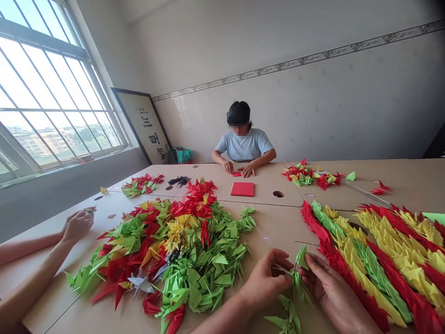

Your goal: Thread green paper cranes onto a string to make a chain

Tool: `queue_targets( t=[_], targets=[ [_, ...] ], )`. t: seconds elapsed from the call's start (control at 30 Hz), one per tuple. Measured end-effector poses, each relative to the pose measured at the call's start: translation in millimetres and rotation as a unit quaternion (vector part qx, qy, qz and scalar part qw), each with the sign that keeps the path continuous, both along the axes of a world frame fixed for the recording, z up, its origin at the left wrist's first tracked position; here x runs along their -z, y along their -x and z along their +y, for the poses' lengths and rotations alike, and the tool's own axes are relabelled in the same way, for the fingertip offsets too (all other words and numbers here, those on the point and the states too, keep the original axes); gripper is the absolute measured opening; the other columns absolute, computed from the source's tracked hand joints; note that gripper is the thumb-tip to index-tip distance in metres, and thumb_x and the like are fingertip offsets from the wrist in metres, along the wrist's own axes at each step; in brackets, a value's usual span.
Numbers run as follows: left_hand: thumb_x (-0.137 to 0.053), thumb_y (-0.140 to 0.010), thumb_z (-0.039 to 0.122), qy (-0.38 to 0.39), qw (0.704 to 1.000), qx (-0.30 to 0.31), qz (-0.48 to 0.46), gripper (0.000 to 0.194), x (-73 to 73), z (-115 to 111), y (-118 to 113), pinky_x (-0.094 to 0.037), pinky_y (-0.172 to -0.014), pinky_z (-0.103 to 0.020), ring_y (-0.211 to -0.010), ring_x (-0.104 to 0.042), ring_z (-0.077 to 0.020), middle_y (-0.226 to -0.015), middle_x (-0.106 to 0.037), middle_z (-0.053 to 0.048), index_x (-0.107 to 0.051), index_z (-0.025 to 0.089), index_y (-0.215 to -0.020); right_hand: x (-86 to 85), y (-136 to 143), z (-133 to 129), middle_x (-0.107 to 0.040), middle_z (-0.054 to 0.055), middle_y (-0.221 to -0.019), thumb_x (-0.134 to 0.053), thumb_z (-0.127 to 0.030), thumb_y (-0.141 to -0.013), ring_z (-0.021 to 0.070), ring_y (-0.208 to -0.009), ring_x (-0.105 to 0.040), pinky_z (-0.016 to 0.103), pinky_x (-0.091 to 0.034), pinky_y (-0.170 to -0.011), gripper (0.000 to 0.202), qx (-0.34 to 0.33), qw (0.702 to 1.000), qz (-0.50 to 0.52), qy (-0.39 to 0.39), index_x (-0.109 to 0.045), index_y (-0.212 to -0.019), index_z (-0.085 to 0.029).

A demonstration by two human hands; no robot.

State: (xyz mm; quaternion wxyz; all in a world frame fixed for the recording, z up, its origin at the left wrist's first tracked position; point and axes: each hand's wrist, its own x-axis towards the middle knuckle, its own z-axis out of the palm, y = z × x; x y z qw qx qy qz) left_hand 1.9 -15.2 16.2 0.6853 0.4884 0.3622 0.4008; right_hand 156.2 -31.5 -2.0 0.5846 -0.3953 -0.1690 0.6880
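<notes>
My left hand (266, 280) and my right hand (325, 283) meet low in front of me, over the table. Between them is a green paper crane (301, 258), pinched by the thumb and fingers of my right hand. My left fingers close on its thin folded points from the other side. More green cranes (288, 317) hang or lie just below, seemingly joined in a string. Close to my left arm spreads a big heap of red, green and yellow paper cranes (215, 260). Right of my right hand lie rows of strung cranes (368, 273).
Across the table (274, 227) a person (245, 139) folds red paper, with a stack of red sheets (242, 189) in front. Another person's hands (78, 225) work at the left. Black cord (179, 181) and smaller crane piles (313, 175) lie farther back. The tabletop has a round hole (278, 194).
</notes>
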Motion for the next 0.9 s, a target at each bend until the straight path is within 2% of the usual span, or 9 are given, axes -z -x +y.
queue_targets(
  t=[0.1,0.2,0.37,0.47,0.57,0.67,0.73,0.83,0.9],
  targets=[
    [-0.063,-0.058,0.015,-0.006,0.999,-0.021,0.040,0.022,-0.1,0.4,-1.5,-0.035,-0.054,-0.021,-0.058,-0.048,-0.0090,-0.071,-0.058,0.001,-0.060,0.014,-0.080,-3.1,-0.4,-1.4,-0.066,-0.006,-0.064,-0.080,-0.028,-0.060,0.0114,-0.063,-0.064,0.019,-0.052,-0.058,0.026,-0.008,1.000,0.000,-0.002,-0.059,-0.074,-0.024],
    [-0.065,-0.058,0.018,0.028,0.998,-0.060,0.005,0.018,-0.6,3.2,-1.0,-0.034,-0.054,-0.022,-0.055,-0.048,-0.0094,-0.063,-0.057,0.001,-0.059,0.014,-0.074,-6.4,0.3,-1.9,-0.067,-0.006,-0.065,-0.080,-0.032,-0.059,0.0139,-0.067,-0.064,0.023,-0.052,-0.062,0.028,-0.016,1.000,-0.009,-0.011,-0.057,-0.074,-0.024],
    [-0.068,-0.054,0.019,0.095,0.987,-0.099,-0.088,0.021,1.2,8.4,1.9,-0.035,-0.051,-0.021,-0.051,-0.047,-0.0084,-0.061,-0.056,0.003,-0.055,0.016,-0.070,0.1,-2.0,2.8,-0.066,-0.005,-0.067,-0.075,-0.041,-0.061,0.0164,-0.066,-0.062,0.026,-0.050,-0.061,0.029,0.014,0.984,-0.175,-0.036,-0.059,-0.079,-0.025],
    [-0.069,-0.053,0.019,0.104,0.984,-0.101,-0.101,0.022,2.4,9.8,2.2,-0.035,-0.050,-0.020,-0.050,-0.046,-0.0078,-0.060,-0.056,0.004,-0.054,0.016,-0.069,5.5,-5.8,6.4,-0.066,-0.004,-0.077,-0.072,-0.040,-0.062,0.0155,-0.064,-0.059,0.026,-0.048,-0.062,0.036,0.065,0.954,-0.287,-0.052,-0.059,-0.093,-0.027],
    [-0.069,-0.052,0.020,0.109,0.984,-0.103,-0.100,0.023,1.8,9.6,1.1,-0.035,-0.049,-0.020,-0.049,-0.047,-0.0082,-0.059,-0.056,0.004,-0.054,0.016,-0.070,3.0,-6.2,5.5,-0.066,-0.001,-0.082,-0.066,-0.034,-0.061,0.0154,-0.059,-0.057,0.028,-0.048,-0.062,0.039,0.083,0.890,-0.431,-0.124,-0.061,-0.099,-0.026],
    [-0.069,-0.051,0.020,0.112,0.984,-0.102,-0.094,0.025,0.7,8.3,0.0,-0.035,-0.049,-0.020,-0.047,-0.047,-0.0079,-0.057,-0.056,0.004,-0.055,0.016,-0.071,-2.6,-1.9,0.7,-0.065,0.002,-0.093,-0.063,-0.030,-0.059,0.0157,-0.062,-0.057,0.028,-0.050,-0.062,0.037,0.035,0.854,-0.479,-0.198,-0.065,-0.096,-0.026],
    [-0.069,-0.050,0.020,0.110,0.986,-0.093,-0.088,0.026,0.7,7.4,-0.2,-0.035,-0.050,-0.020,-0.047,-0.047,-0.0079,-0.057,-0.057,0.004,-0.055,0.016,-0.073,-2.5,1.0,-2.0,-0.065,0.002,-0.092,-0.063,-0.032,-0.062,0.0161,-0.065,-0.058,0.026,-0.050,-0.063,0.038,-0.015,0.855,-0.473,-0.210,-0.063,-0.100,-0.026],
    [-0.069,-0.050,0.020,0.103,0.988,-0.083,-0.081,0.028,1.1,6.5,-0.2,-0.035,-0.050,-0.021,-0.048,-0.048,-0.0082,-0.057,-0.058,0.003,-0.056,0.015,-0.075,3.6,2.1,-2.8,-0.063,0.000,-0.074,-0.061,-0.041,-0.070,0.0172,-0.065,-0.059,0.025,-0.051,-0.061,0.039,-0.086,0.865,-0.457,-0.189,-0.058,-0.105,-0.025],
    [-0.068,-0.050,0.019,0.103,0.988,-0.086,-0.082,0.030,0.4,6.1,-0.2,-0.035,-0.050,-0.021,-0.048,-0.049,-0.0084,-0.057,-0.059,0.003,-0.056,0.015,-0.077,6.4,1.5,-2.2,-0.065,0.001,-0.076,-0.061,-0.045,-0.071,0.0190,-0.070,-0.062,0.026,-0.052,-0.064,0.040,-0.106,0.873,-0.442,-0.179,-0.058,-0.105,-0.024]
  ],
)
